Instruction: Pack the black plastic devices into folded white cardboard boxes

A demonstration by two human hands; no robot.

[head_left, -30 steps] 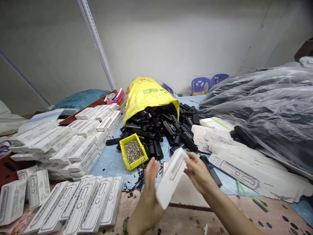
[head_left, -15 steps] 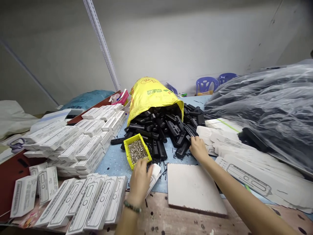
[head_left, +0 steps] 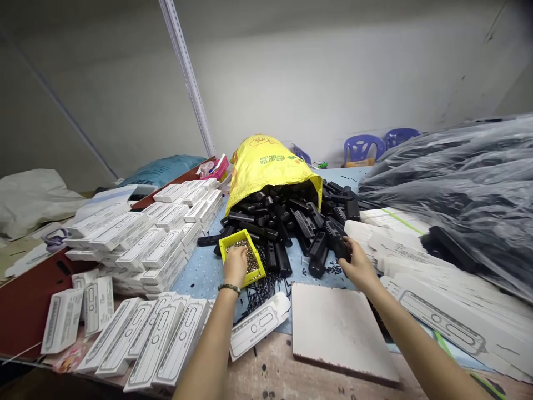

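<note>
My left hand (head_left: 235,265) reaches into a yellow tray (head_left: 259,273) of small shiny metal pieces (head_left: 251,259). Its fingers are bunched downward among them, and what they pinch is hidden. My right hand (head_left: 357,263) grips the near end of a black plastic case (head_left: 342,249) at the right edge of a heap of similar black parts (head_left: 306,222). These spill from the mouth of a yellow bag (head_left: 272,161). Below the tray, a flattened-looking white printed box (head_left: 260,326) lies slanted beside my left forearm, its end flap pointing up right.
A pale square board (head_left: 337,328) lies between my forearms. White boxes (head_left: 137,236) are stacked at left, with more in a front row (head_left: 156,339). Flat printed cartons (head_left: 437,311) fan out at right, before a large plastic-covered pile (head_left: 458,172). Thin black pieces (head_left: 264,291) lie scattered near the tray.
My left hand has let go of the white box and moved up into the yellow tray. My right hand has drawn a black case slightly out of the heap. The view has shifted left.
</note>
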